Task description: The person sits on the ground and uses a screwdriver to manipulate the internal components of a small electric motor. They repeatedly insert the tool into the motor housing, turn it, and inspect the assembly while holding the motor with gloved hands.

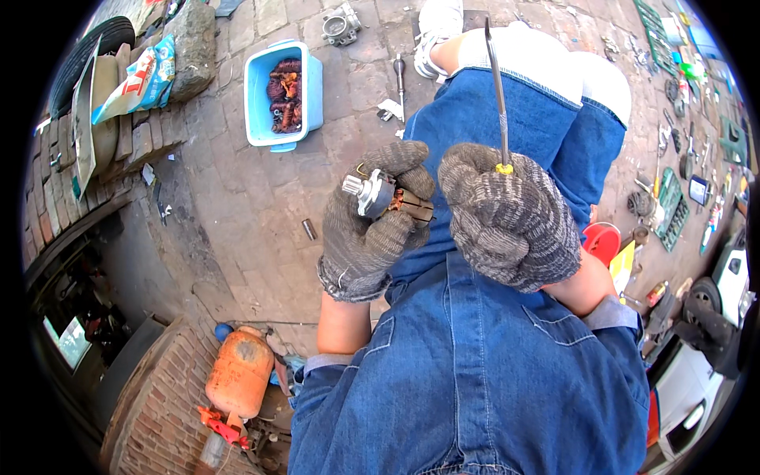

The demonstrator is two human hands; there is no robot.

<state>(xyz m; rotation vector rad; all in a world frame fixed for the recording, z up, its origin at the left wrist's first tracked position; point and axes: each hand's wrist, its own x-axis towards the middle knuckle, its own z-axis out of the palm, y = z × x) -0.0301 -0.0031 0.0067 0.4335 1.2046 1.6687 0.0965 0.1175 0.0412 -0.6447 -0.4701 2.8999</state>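
My left hand [356, 253], in a grey knit glove, grips a small motor part [374, 198] with a silver toothed shaft end, copper windings and a dark laminated body. Beside it, my right hand [511, 222], also gloved, is closed around a screwdriver [497, 87] whose long metal shaft points up; a bit of yellow shows at its base, and the rest of the handle is hidden in my fist. The two hands are apart, over my denim-clad lap [419, 261].
A blue tub [313, 111] of copper windings, a metal housing [340, 28] and a small cylinder [309, 229] lie on paving. Tools and socket cases [673, 210] spread rightward, near a red stool [602, 241] and cars [681, 404]. An orange tank [237, 372] stands lower left.
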